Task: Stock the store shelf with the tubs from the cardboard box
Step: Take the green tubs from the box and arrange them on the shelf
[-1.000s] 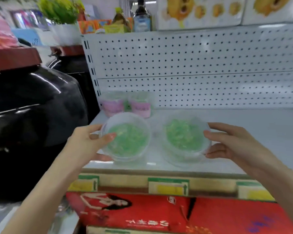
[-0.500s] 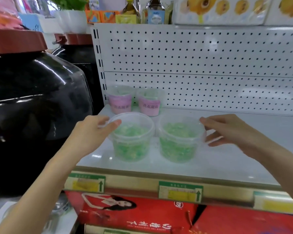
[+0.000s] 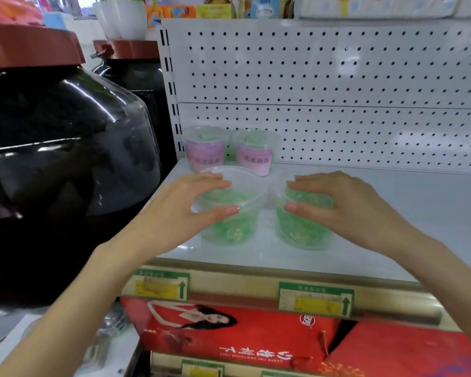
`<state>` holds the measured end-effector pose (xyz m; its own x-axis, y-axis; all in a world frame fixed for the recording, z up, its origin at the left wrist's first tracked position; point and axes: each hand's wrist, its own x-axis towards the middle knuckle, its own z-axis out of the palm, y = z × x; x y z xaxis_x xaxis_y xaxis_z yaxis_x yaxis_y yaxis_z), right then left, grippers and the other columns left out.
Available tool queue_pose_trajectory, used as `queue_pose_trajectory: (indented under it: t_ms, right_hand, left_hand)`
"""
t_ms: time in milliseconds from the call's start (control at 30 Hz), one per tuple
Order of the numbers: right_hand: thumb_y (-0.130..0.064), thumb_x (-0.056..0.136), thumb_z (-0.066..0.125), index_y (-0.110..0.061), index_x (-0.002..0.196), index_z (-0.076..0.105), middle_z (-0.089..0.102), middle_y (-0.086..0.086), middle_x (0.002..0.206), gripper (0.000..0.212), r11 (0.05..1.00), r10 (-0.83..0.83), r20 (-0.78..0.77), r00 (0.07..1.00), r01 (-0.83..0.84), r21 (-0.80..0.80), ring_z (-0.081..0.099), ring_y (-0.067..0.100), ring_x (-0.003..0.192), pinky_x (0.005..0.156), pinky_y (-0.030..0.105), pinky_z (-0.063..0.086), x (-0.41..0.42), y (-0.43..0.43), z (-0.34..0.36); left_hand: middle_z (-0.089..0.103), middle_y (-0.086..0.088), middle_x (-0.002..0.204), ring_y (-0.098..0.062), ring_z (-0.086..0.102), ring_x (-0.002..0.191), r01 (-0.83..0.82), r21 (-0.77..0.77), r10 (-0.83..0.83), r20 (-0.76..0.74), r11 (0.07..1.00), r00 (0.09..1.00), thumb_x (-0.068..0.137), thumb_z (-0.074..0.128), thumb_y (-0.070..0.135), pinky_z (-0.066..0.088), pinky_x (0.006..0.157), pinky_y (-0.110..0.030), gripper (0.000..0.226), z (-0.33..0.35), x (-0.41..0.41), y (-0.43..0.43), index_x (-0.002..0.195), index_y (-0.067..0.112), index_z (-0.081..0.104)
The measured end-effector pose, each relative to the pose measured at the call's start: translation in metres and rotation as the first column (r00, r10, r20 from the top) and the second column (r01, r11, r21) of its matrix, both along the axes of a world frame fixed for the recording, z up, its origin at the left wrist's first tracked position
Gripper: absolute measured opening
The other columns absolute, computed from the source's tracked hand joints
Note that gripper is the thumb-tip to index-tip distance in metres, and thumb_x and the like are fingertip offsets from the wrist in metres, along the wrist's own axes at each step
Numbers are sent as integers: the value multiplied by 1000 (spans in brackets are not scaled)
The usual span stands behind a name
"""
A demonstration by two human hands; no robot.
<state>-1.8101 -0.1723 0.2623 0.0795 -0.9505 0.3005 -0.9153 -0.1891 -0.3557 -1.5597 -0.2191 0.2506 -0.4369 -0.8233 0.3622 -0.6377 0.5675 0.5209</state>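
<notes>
Green-filled clear tubs (image 3: 230,231) in front, pink-labelled rear tubs (image 3: 205,156) (dark lettering). White pegboard (image 3: 337,77), dark dots in rows. Red boxes (image 3: 229,342); green-and-yellow price tags (image 3: 316,299) — glossy black jar (image 3: 65,172), rust-brown lid (image 3: 30,44).

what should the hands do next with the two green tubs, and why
Probably let go: open both hands and lift them off. The left hand grips the top of the left green tub and the right hand grips the right green tub. Both look upright and set down on the shelf, side by side in front of the pink-labelled tubs.
</notes>
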Motion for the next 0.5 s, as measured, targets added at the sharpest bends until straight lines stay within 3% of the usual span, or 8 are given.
queue_pose_trajectory:
  t_ms: [133, 267, 367, 433, 500]
  right_hand:
    - [-62, 75, 56, -41, 124, 57, 48, -24, 135, 53, 1000, 7, 23, 1000, -7, -9, 40, 2, 126, 95, 23, 29, -1, -1, -1]
    - [-60, 75, 57, -42, 123, 57, 47, -25, 135, 51, 1000, 11, 38, 999, -11, -2, 39, -1, 126, 91, 17, 24, -3, -3, -1]
    - [-60, 74, 56, -43, 122, 57, 47, -25, 135, 51, 1000, 13, 40, 999, -13, 6, 39, 1, 127, 94, 20, 25, -3, -5, -1]
    - [-60, 74, 57, -44, 121, 57, 48, -26, 134, 49, 1000, 13, 37, 999, -13, 12, 39, 1, 126, 93, 20, 24, -2, -7, 0]
    - [-61, 72, 57, -46, 120, 57, 48, -27, 133, 50, 1000, 14, 40, 999, -15, 24, 39, -1, 125, 92, 18, 23, -2, -9, 0]
  left_hand:
    - [41, 11, 143, -7, 29, 135, -61, -243, 102, 163, 968, 981, 70, 27, 80, 3, 107, -15, 82, -11, -12, 3, 133, 32, 48]
    - [42, 20, 138, 3, 29, 127, 57, -137, -33, 169, 989, 985, 66, 37, 81, 9, 103, -9, 77, -2, 6, -8, 132, 42, 47]
    - [50, 24, 131, 14, 36, 123, 144, -67, -143, 12, 987, 990, 67, 50, 72, 13, 100, 2, 59, 1, 18, -15, 120, 46, 54]
    - [55, 21, 128, 13, 40, 122, 130, -100, -136, -52, 987, 989, 66, 50, 74, 14, 110, -8, 61, -2, 21, -19, 117, 41, 58]
    - [62, 15, 119, 3, 46, 121, 21, -195, -19, 13, 981, 1000, 68, 45, 76, 15, 116, -23, 69, -6, 15, -17, 114, 29, 64]
